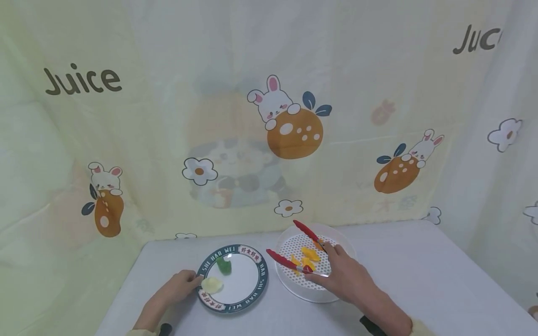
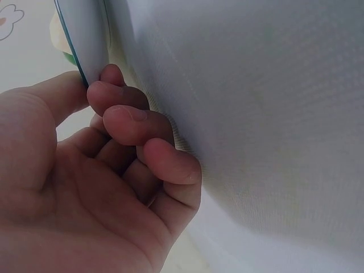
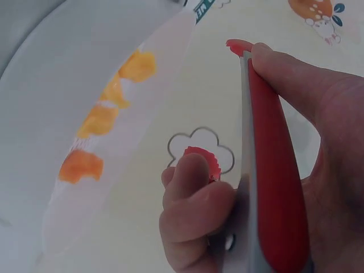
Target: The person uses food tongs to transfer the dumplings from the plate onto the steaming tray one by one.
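Observation:
My left hand [image 1: 181, 285] pinches the left rim of a plate [image 1: 263, 279] with a dark green lettered border. In the left wrist view, the thumb lies on the plate's [image 2: 85, 34] upper side and the fingers curl beneath its edge. On the plate are a green piece [image 1: 224, 266] and a pale yellowish piece [image 1: 212, 285], near its left side. With my right hand [image 1: 344, 273] I grip red-and-silver tongs [image 1: 283, 261], their arms spread apart over a round white perforated basket [image 1: 290, 282]. Several yellow pieces [image 1: 310, 254] and an orange piece [image 3: 81, 166] lie in the basket.
Both dishes stand on a white-covered table [image 1: 403, 266], the plate left of the basket. Behind the table hangs a pale curtain [image 1: 168, 116] printed with rabbits, fruit and flowers.

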`<state>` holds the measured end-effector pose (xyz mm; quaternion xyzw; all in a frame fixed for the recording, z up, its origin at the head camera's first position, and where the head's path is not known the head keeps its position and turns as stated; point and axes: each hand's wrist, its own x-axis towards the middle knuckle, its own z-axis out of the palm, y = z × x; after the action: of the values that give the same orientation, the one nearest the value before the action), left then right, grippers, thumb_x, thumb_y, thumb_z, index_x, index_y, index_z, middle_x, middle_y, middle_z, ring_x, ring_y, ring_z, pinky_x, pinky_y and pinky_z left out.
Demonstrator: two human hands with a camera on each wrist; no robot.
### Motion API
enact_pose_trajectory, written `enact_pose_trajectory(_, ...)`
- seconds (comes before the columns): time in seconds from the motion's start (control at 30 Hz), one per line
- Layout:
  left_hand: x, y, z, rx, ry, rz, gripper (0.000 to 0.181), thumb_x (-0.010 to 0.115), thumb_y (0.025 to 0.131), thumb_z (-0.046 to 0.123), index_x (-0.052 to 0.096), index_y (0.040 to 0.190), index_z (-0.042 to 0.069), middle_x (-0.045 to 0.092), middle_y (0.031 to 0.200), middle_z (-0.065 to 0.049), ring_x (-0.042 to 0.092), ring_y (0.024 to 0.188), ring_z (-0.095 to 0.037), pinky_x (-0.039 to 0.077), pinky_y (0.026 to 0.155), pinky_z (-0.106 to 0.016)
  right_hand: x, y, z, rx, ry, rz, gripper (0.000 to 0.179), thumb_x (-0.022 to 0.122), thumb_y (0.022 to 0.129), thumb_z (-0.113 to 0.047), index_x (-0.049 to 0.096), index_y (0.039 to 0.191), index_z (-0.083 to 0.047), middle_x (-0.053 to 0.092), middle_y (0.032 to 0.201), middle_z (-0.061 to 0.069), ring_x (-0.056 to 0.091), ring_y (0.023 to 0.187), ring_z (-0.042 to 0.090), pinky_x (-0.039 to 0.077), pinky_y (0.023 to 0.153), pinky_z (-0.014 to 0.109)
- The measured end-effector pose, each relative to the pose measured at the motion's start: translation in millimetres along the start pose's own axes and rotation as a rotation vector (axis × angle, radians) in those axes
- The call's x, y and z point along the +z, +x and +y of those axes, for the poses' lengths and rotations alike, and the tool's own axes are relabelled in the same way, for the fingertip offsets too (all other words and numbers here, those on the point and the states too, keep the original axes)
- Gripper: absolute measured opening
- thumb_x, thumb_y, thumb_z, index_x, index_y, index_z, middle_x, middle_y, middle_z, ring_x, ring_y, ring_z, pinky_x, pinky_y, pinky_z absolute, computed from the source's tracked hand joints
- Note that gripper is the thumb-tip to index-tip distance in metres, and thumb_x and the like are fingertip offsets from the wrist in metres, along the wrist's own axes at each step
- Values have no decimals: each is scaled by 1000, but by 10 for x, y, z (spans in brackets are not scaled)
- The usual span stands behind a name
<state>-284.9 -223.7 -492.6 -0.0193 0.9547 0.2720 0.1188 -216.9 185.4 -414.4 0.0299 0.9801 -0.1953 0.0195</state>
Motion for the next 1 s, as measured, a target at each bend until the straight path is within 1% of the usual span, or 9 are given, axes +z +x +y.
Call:
enact_pose_trajectory(0.13,-14,-16,4,-1,5,2,31,56,102,30,56,77,11,54,71,-3,50,69,-15,43,64,-30,44,-2,-112,-17,10,-5,108,84,68,-61,38,152,-13,47,147,23,62,111,36,61,72,45)
enact_pose_trajectory(0.23,-15,-14,0,-6,0,-1,30,56,102,30,58,79,11,55,72,-4,51,70,-16,44,65,-31,81,0,-181,-32,19,-12,108,84,67,-62,38,153,-15,46,149,22,62,111,36,61,70,42)
enact_pose_trajectory(0.33,-4,1,-8,-12,0,-7,28,56,102,31,61,84,10,58,75,-3,54,73,-16,48,68,-33,118,-5,-232,-40,20,-21,107,84,67,-63,40,152,-15,45,151,21,61,112,36,61,74,43)
enact_pose_trajectory(0.47,9,18,-4,-17,3,-10,28,55,102,32,63,87,10,60,77,-4,56,75,-16,50,71,-35,155,-18,-296,-45,15,-29,103,84,67,-63,44,149,-14,47,149,21,60,113,35,59,81,50)
enact_pose_trajectory(0.6,6,11,8,-16,1,-4,28,56,102,32,62,85,11,59,76,-4,55,74,-16,49,70,-34,180,-34,-360,-52,19,-36,104,84,66,-64,45,149,-14,49,147,20,61,110,33,59,82,51)
enact_pose_trajectory(0.7,5,6,6,-13,-5,-2,29,56,102,32,60,83,11,58,75,-4,54,73,-16,47,68,-33,202,-44,-400,-49,25,-48,106,84,65,-65,45,149,-15,49,147,19,62,109,32,60,78,47)
enact_pose_trajectory(0.8,4,3,5,-17,-8,-2,29,56,102,32,60,82,11,57,75,-4,53,73,-16,46,67,-32,235,-49,-431,-48,26,-52,106,85,64,-64,45,149,-16,50,148,17,62,111,32,60,78,46)
enact_pose_trajectory(1.0,-10,-18,18,-17,-11,-2,29,55,102,32,60,82,11,57,75,-4,53,73,-16,47,67,-32,315,-53,-495,-70,24,-65,104,84,65,-65,46,148,-14,49,149,17,60,117,36,58,85,53)
